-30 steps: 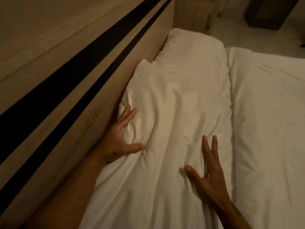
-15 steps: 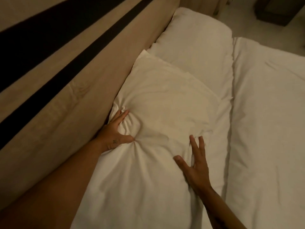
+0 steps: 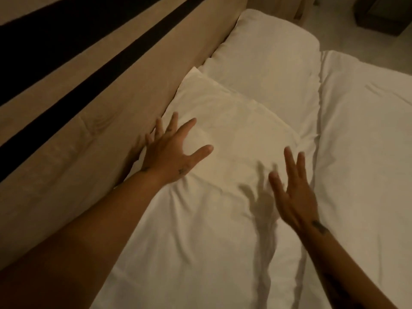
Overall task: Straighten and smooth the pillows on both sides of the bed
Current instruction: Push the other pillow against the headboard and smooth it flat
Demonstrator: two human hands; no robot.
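White near pillow (image 3: 225,166) fills the centre and lower middle of the frame, creased in its lower half, its long left edge against the tan headboard (image 3: 93,139). Left hand (image 3: 171,152), centre left, has its fingers spread wide and holds nothing, lying at the pillow's left edge beside the headboard; contact with the fabric cannot be told. Right hand (image 3: 292,195), centre right, is likewise spread and empty, raised above the pillow's right side, its shadow falling on the cloth just to its left. A second pillow (image 3: 267,56) lies beyond, at upper centre. White duvet (image 3: 365,152) occupies the right of the frame.
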